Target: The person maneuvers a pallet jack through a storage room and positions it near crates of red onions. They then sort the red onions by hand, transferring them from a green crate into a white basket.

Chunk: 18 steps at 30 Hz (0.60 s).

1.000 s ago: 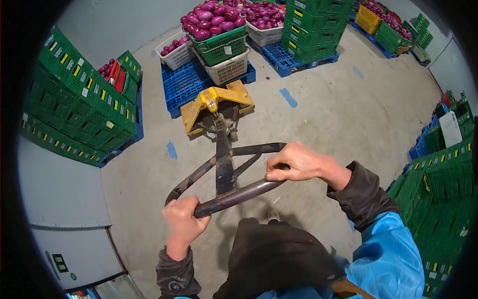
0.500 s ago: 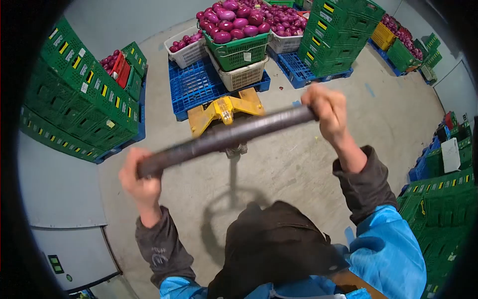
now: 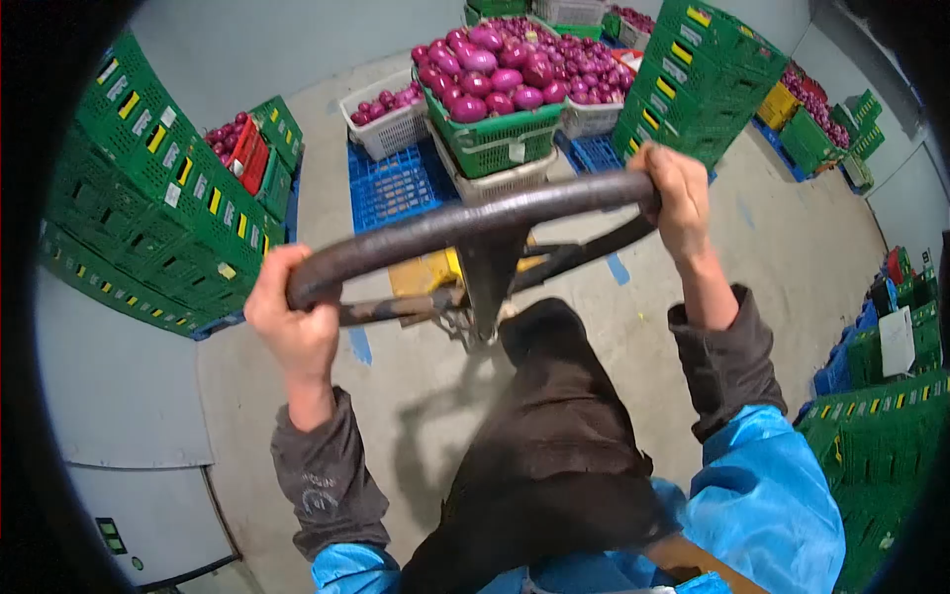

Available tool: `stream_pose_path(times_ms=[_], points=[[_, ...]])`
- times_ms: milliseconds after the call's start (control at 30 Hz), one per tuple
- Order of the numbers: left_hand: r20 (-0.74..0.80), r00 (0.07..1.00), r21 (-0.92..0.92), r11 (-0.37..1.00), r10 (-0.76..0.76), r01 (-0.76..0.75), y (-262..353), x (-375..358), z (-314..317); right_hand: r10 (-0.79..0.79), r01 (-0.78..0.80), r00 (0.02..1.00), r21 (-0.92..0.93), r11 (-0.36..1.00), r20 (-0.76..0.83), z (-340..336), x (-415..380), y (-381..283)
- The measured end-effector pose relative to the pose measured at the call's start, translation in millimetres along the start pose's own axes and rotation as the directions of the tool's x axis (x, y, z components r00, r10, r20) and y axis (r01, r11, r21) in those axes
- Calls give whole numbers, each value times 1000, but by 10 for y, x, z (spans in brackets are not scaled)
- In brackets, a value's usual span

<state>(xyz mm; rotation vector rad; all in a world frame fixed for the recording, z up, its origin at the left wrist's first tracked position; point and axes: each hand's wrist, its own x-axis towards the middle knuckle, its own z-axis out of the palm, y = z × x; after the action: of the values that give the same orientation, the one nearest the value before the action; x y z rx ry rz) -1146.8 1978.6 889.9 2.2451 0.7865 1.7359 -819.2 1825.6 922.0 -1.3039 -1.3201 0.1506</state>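
Note:
Both hands are wrapped around the dark, worn handle (image 3: 475,220) of a pallet jack. My left hand (image 3: 295,315) closes on the handle's left end, and my right hand (image 3: 681,193) grips its right end, a little higher in view. The handle's lower bar and centre stem show beneath the thick top bar. Behind it, the yellow pallet jack body (image 3: 427,272) is partly covered. Ahead stands a blue pallet (image 3: 396,188) bearing a green crate (image 3: 507,147) heaped with shiny purple fruit (image 3: 490,71), stacked on a pale crate. Beside it is a white crate (image 3: 388,131) of similar fruit.
Tall stacks of green crates stand at left (image 3: 139,198) and behind the load at right (image 3: 683,84). More green crates (image 3: 871,436) are close at lower right. A red crate (image 3: 252,158) sits at left. Concrete floor (image 3: 594,346) lies around my outstretched leg.
The handle has tilted, so its lower bar and stem now show. One dark-trousered leg reaches farther forward. The loaded pallet appears slightly lower and farther right in view.

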Motion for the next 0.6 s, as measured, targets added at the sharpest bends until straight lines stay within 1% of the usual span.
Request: stream_pose_path(times_ms=[33,100,133,167,200,267,300,333,400,500,567,600], points=[[12,1000,-17,1000,-21,21,-12,12,10,-10,11,1000,-19,1000,17,-21,26,24],[-27,996,28,996,85,-85,60,86,55,-37,37,999,-23,999,37,-48,77,86],[16,999,15,999,35,-36,40,84,47,-74,75,997,-29,997,34,-48,114,110],[18,997,21,997,73,-74,35,133,76,-103,104,994,-33,994,28,-22,150,149],[33,999,-2,999,43,-43,32,157,101,-17,17,998,3,1000,57,-43,162,122],[72,997,-47,998,-27,30,28,105,125,-14,14,998,1,1000,54,-71,167,183],[67,997,-41,999,-25,28,33,145,170,-10,10,998,-8,1000,55,-91,220,215],[71,997,-32,999,-19,21,56,174,209,-47,48,998,-21,999,53,-109,270,244],[87,996,-19,1000,2,-1,82,269,291,-47,47,998,3,999,47,-149,378,336],[93,996,-30,1000,-3,6,72,377,371,-41,40,999,18,999,23,-159,479,381],[79,997,-30,1000,-1,4,57,431,422,15,-16,1000,39,999,25,-176,560,385],[63,998,-29,1000,-7,9,66,421,442,14,-17,998,41,999,65,-202,577,398]])
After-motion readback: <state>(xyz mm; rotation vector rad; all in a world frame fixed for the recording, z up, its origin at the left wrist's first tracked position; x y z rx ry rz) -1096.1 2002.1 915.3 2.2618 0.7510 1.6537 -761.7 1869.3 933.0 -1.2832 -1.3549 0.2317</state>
